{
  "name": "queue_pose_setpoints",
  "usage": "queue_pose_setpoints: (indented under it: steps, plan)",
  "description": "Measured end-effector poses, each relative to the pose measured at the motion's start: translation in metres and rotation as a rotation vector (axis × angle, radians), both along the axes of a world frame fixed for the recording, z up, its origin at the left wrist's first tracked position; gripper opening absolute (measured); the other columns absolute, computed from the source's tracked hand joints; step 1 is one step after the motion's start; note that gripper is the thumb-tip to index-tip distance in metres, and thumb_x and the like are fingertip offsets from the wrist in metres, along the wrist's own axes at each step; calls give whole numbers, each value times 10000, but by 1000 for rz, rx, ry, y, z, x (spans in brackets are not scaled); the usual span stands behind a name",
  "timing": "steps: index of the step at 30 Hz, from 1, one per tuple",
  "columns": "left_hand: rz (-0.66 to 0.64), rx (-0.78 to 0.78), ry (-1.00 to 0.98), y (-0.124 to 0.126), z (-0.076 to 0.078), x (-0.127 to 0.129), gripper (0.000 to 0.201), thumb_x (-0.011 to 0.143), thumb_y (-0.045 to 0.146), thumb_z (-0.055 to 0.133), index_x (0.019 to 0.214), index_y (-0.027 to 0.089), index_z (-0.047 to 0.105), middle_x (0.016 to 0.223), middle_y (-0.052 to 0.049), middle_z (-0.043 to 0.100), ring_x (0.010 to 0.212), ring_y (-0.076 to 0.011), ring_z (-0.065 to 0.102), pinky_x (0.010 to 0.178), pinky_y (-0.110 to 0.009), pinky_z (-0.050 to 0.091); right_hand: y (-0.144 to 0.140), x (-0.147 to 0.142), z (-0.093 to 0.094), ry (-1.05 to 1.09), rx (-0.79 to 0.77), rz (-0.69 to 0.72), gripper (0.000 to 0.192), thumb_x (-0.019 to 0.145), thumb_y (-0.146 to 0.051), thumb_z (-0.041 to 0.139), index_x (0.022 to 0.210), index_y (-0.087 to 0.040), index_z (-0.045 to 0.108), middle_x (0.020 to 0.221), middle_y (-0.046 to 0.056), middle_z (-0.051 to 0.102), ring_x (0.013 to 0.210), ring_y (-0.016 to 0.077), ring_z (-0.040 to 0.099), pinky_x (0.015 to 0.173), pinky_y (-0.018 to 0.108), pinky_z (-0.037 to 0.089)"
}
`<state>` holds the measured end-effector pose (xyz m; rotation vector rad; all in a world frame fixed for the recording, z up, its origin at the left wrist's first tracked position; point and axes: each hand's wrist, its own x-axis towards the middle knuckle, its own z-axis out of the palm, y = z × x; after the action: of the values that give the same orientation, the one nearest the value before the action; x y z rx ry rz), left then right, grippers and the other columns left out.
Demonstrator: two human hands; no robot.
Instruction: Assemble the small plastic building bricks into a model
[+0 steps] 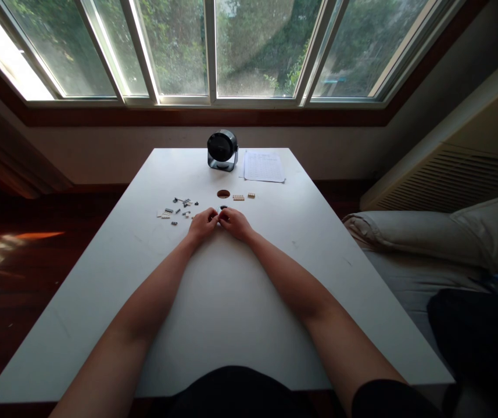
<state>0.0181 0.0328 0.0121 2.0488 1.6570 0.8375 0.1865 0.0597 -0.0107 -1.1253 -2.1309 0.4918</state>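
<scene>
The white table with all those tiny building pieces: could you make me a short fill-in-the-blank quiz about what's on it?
1. Both hands, left hand and right hand, meet over a small ____ piece.
2. The loose small pieces lie to the ____ of the hands.
3. The sheet of paper lies just right of the black ____.
4. The two tan bricks sit right of a round ____ disc.

Missing words: dark; left; fan; brown

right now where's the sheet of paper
The sheet of paper lies at the table's far edge, just right of the small black fan.
</scene>
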Motion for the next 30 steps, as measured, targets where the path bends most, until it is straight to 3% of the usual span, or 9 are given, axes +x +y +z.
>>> queue_pose_setpoints:
  steps: [30]
  plan:
    - [-6,11,-9,3,-6,-1,229,870,397,494,908,228,644,775,-16,676,720,-168,574,691,-273,412,2,0,-2,-5,0,7,58,824,-235,556,826,-197,600,842,20,592,767,161,501,693,252,371]
